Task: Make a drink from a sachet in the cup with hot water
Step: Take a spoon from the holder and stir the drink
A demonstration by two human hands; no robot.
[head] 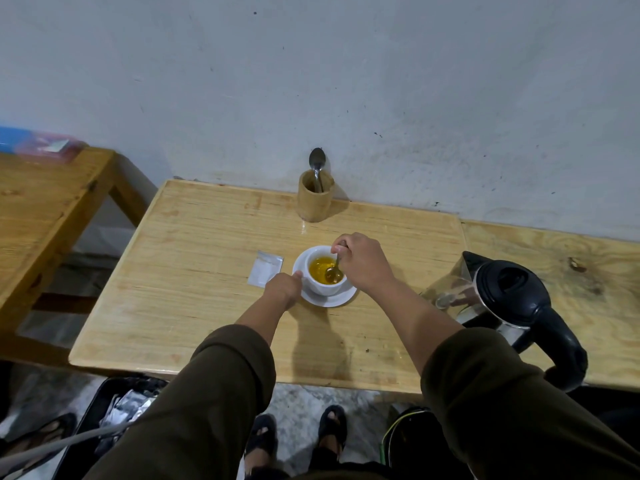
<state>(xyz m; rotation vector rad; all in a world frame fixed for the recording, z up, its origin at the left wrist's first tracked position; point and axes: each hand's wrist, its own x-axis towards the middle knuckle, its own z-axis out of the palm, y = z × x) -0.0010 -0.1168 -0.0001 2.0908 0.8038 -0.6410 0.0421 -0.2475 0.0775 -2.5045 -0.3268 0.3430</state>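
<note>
A white cup (320,287) holding yellow-orange liquid stands on a white saucer (346,296) in the middle of the wooden table (194,271). My right hand (363,263) grips a metal spoon (334,271) whose bowl is dipped in the liquid. My left hand (284,289) rests against the cup's left side, its fingers on the cup and saucer. A silver sachet (265,268), torn at the top, lies flat on the table just left of the saucer.
A glass kettle (502,296) with black lid and handle stands to the right. A bamboo holder (314,199) with a second spoon (317,164) sits by the wall. Another wooden table (45,209) is at the left; a black bin (114,410) of wrappers is below.
</note>
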